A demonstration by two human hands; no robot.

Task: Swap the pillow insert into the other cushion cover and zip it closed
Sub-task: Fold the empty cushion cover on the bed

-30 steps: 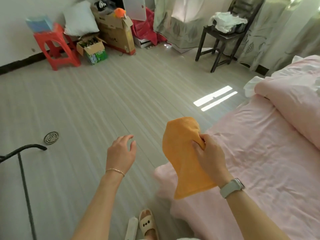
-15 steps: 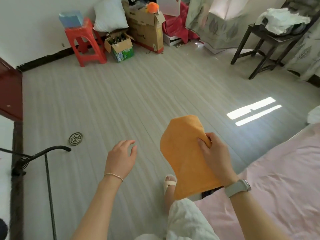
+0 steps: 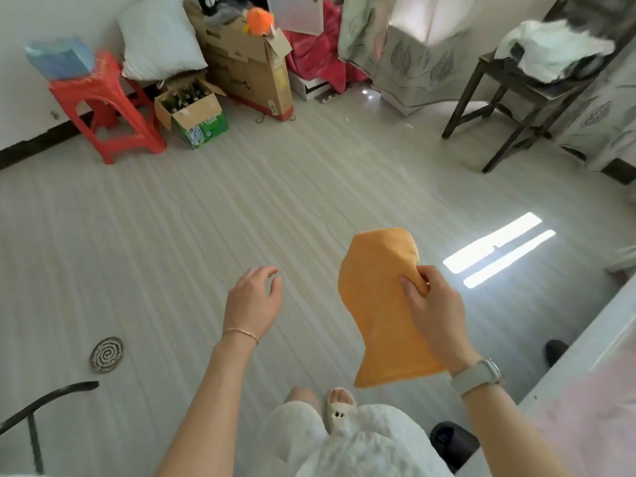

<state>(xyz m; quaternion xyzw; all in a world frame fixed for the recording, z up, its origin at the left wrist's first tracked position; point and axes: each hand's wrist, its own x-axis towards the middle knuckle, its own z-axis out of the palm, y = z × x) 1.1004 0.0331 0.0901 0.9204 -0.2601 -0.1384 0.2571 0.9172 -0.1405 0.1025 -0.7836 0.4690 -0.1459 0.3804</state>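
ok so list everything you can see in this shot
orange cushion cover: 1, orange, hanging from the right hand
white pillow: 1, white, against far wall
plastic stool: 1, red, far left
cardboard boxes: 2, brown, beside the stool; the smaller holds bottles
dark chair: 1, black, far right, white cloth on it
floor drain: 1, metal, floor at left
bed: 1, pink sheet, lower right
hands: left empty, fingers relaxed; right pinching the cover

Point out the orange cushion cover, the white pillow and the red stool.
orange cushion cover (image 3: 378, 304), head view, middle of the hanging fabric
white pillow (image 3: 160, 39), head view, centre of its face
red stool (image 3: 93, 87), head view, seat edge
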